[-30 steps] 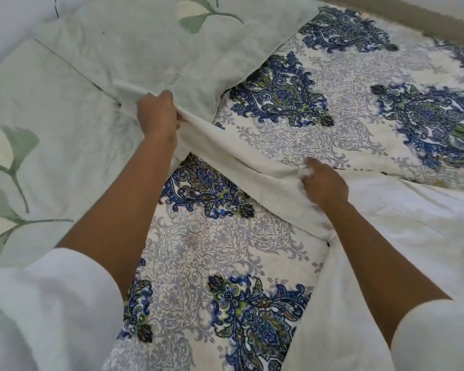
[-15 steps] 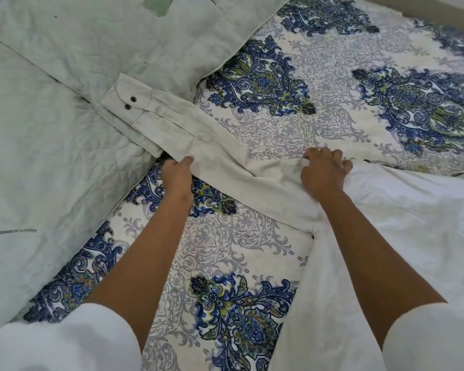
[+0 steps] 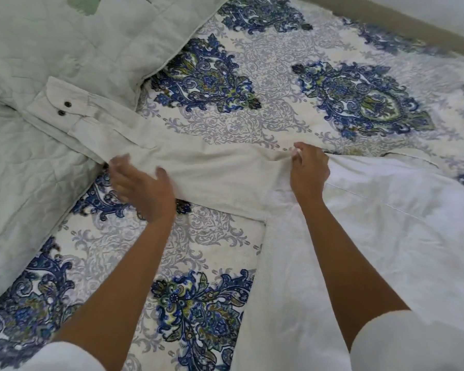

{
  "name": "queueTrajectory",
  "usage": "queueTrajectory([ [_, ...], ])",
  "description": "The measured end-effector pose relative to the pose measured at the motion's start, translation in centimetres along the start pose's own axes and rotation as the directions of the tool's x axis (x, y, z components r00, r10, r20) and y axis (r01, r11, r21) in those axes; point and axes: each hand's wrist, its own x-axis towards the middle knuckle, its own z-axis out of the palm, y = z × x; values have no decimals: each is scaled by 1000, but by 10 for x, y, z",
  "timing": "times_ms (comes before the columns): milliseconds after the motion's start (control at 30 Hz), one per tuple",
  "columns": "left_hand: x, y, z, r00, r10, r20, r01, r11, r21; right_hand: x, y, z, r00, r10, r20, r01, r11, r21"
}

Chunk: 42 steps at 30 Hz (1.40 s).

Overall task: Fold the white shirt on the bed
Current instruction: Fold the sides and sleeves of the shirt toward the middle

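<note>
Green quilted cover [image 3: 38,170] takes the left side of the bed. The shirt cuff [image 3: 56,105], two dark buttons, lies on it. Sleeve [image 3: 212,167] runs flat from the cuff rightward across the patterned bedsheet [image 3: 252,124] to the shoulder. Left grip [image 3: 142,188] is at the sleeve's near edge, fingers spread, blurred, holding nothing; touching or just above, can't tell. Right grip [image 3: 310,170] pinches cloth at the shoulder seam. White shirt [image 3: 386,231] body is spread to the right, creased, partly out of frame.

Step, my read: sleeve is laid out, next it folds across the body. To do it well, anchor the shoulder with the right grip and take the sleeve mid-length or at the cuff. Carry it over in one sweep, crease straight along the seam, then smooth flat.

Edges: the cuff overlaps the quilt hem and may drag there. Room: open sheet beyond and in front of the sleeve; bed's far edge [image 3: 386,25] well apart.
</note>
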Motion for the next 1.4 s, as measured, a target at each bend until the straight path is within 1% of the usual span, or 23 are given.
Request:
queueTrajectory([
  [33,-17,7,5,976,202,83,-202,979,-13,-4,11,-4,999,-19,-29,18,999,-46],
  [67,-33,15,13,902,380,203,-377,925,-58,-6,21,-7,997,-50,-55,45,995,-85],
  [100,-46,21,25,787,526,323,-523,846,-103,-7,30,-9,994,-83,-69,75,991,-114],
  [167,-61,40,47,550,688,473,-733,669,-121,-4,45,-16,993,-101,-65,90,985,-148],
  [200,-64,53,57,487,708,512,-786,610,-96,0,52,-21,995,-77,-57,68,985,-156],
  [233,-64,67,65,463,700,543,-803,591,-76,6,58,-27,998,-44,-52,35,985,-166],
  [333,-53,98,89,486,609,627,-782,623,1,27,75,-46,998,28,-48,-38,976,-213],
  [367,-48,107,96,478,580,660,-778,628,13,35,79,-52,998,54,-45,-63,971,-232],
  [467,-41,127,109,372,450,812,-719,693,-56,57,91,-66,990,142,14,-130,935,-330],
  [533,-39,137,114,273,340,900,-706,706,-53,68,97,-74,983,160,95,-107,904,-414],
  [567,-37,140,116,253,301,919,-695,718,-44,73,100,-78,978,160,135,-87,896,-436],
  [600,-35,141,119,255,289,923,-651,757,-57,77,103,-82,973,162,167,-71,891,-449],
  [633,-31,140,121,276,293,916,-565,820,-92,80,105,-86,968,163,191,-57,882,-467],
  [700,-29,136,123,327,285,901,-313,932,-181,84,110,-93,964,156,216,-22,853,-521],
  [733,-29,135,123,343,270,900,-211,956,-206,86,113,-95,968,143,208,-10,846,-533],
  [800,-30,133,124,348,222,911,-107,975,-197,87,117,-99,981,119,155,-24,861,-507],
  [867,-31,134,126,352,194,916,-83,981,-175,86,121,-99,989,105,101,-46,882,-469],
  [1033,-30,135,137,451,191,872,-152,979,-136,80,125,-94,996,68,55,-32,867,-497],
  [1200,-24,130,140,462,228,857,-255,960,-118,76,120,-92,998,50,47,-20,864,-504],
  [1267,-18,132,136,507,261,821,-361,930,-72,62,108,-79,995,-98,2,86,858,-506],
  [1300,-17,131,133,553,304,776,-449,893,-29,51,101,-69,980,-196,-18,165,865,-473],
  [1367,-18,126,123,642,460,613,-606,794,39,25,83,-43,945,-323,48,319,880,-351],
  [1400,-23,122,116,649,539,536,-654,756,32,12,75,-30,933,-343,107,359,885,-296],
])
